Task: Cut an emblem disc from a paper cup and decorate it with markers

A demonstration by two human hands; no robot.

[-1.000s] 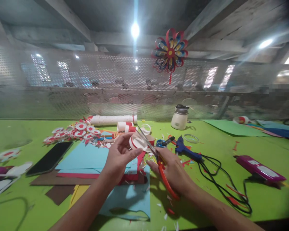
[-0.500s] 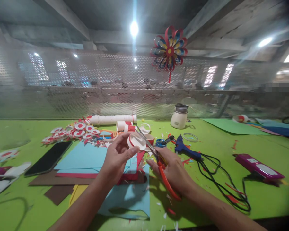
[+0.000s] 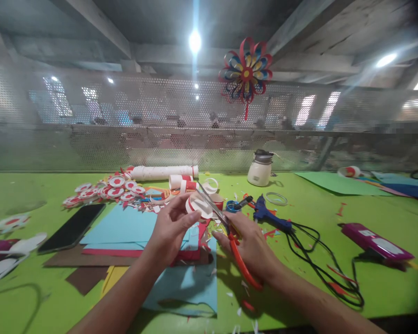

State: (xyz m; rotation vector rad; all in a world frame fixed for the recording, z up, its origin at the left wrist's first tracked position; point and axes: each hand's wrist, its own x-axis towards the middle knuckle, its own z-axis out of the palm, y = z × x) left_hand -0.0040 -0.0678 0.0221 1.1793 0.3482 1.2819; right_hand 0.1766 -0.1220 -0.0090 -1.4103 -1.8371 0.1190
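Observation:
My left hand (image 3: 170, 229) pinches a small round white paper piece with a red edge (image 3: 199, 204) above the table. My right hand (image 3: 252, 246) grips red-handled scissors (image 3: 226, 232); their blades reach up and left into the paper piece. Under both hands lie stacked sheets of light blue, red, brown and yellow paper (image 3: 125, 232). A heap of finished red-and-white paper circles (image 3: 107, 191) lies to the far left of my hands.
A black phone (image 3: 73, 227) lies left. A blue glue gun (image 3: 268, 215) with a black cord (image 3: 320, 260), a magenta device (image 3: 374, 241), a white jar (image 3: 260, 169), a white roll (image 3: 163, 172) and green sheets (image 3: 337, 184) sit on the green table (image 3: 386, 287). A paper flower (image 3: 245, 69) hangs on the mesh wall.
The left hand has turned the paper piece slightly against the scissor blades. Both hands stay in nearly the same place.

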